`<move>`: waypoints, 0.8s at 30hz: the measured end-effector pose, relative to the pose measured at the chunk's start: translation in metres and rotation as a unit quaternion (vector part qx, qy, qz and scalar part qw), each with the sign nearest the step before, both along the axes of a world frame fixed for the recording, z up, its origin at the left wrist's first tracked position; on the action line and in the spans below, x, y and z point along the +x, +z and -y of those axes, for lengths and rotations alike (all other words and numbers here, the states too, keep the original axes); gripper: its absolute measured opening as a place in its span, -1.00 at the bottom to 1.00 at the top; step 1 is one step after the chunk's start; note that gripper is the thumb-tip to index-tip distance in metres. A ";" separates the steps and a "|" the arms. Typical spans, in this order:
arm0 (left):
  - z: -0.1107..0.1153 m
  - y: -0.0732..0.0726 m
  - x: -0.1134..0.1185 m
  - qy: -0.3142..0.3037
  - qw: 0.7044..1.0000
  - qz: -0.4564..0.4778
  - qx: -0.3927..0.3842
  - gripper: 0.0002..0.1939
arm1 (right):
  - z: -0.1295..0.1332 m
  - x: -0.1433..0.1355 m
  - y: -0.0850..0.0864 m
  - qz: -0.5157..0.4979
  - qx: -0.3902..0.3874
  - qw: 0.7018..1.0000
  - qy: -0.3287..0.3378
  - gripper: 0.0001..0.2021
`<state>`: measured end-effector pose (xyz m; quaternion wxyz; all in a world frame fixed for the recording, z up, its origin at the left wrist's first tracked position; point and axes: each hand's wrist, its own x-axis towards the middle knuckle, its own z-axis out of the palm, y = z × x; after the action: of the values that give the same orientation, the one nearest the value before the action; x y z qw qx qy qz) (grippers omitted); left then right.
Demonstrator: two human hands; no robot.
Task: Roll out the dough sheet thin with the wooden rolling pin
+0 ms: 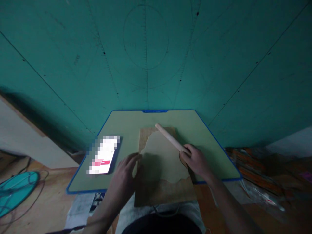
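A thin, wide sheet of rolled-out dough (158, 159) with an uneven edge lies on a wooden board (165, 193). My right hand (193, 159) grips the near end of a pale wooden rolling pin (170, 138), which slants up and left over the dough's right part. Whether the pin presses on the dough I cannot tell. At the board's left edge, my left hand (125, 170) is open, its curved fingertips by the edge of the dough and its thumb apart. The board's near end juts past the table toward my body.
The board rests on a small light-green table (129, 122) with a blue rim. A lit phone (104, 156) lies left on it. Behind stands a green wall (156, 65) with pencil marks. A teal round object (19, 191) with cables is on the floor at left; clutter (258, 172) fills the right.
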<state>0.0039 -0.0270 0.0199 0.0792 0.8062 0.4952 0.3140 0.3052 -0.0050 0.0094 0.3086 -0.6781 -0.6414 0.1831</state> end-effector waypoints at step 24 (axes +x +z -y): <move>0.014 -0.015 0.010 -0.033 0.993 0.081 -0.075 -0.65 | 0.002 -0.058 0.019 0.241 0.099 0.933 0.247 -0.51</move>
<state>0.0135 -0.0405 0.0053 0.1896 0.7853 0.4828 0.3379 0.2473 -0.0074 0.0287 0.1556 -0.4877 -0.8588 0.0205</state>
